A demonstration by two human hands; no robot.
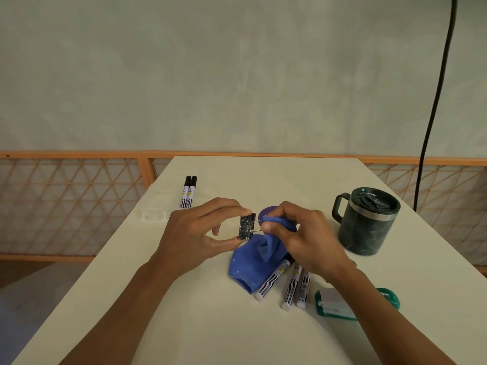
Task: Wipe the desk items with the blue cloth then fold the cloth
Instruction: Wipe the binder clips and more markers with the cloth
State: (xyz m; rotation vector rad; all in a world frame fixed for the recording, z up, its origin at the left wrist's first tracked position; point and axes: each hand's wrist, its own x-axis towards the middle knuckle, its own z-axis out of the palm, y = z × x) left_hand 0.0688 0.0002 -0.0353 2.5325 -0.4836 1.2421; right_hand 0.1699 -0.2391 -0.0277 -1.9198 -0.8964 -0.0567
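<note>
Left hand [200, 233] holds a small binder clip [246, 226] raised above the tabletop [210, 325], thumb under its lower edge and fingertips on its upper edge. The clip's speckled black body stands with its long side roughly upright, and its wire loops [257, 225] stick out sideways toward the right hand [297, 233]. That hand pinches a fold of the blue cloth [253, 262] between thumb and fingers, right at the wire loops. The rest of the cloth hangs down and bunches on the tabletop below both hands. So the cloth lies just right of the clip, touching its wires, and the right hand is the nearer one to do the rubbing. Judged step: wiping the clip, with the wire end covered and the black body bare. Any stroke along the body would have to run leftward from the wires. Three markers [290, 283] lie side by side under the right wrist, one with its far end on the cloth's edge. Two more markers [188, 192] lie together at the far left. A dark mug [369, 225] with a lid stands well to the right. A green tape dispenser [332, 304] sits near the right forearm. A purple disc [267, 212] shows partly behind the right hand's fingers. Folding is not begun.
</note>
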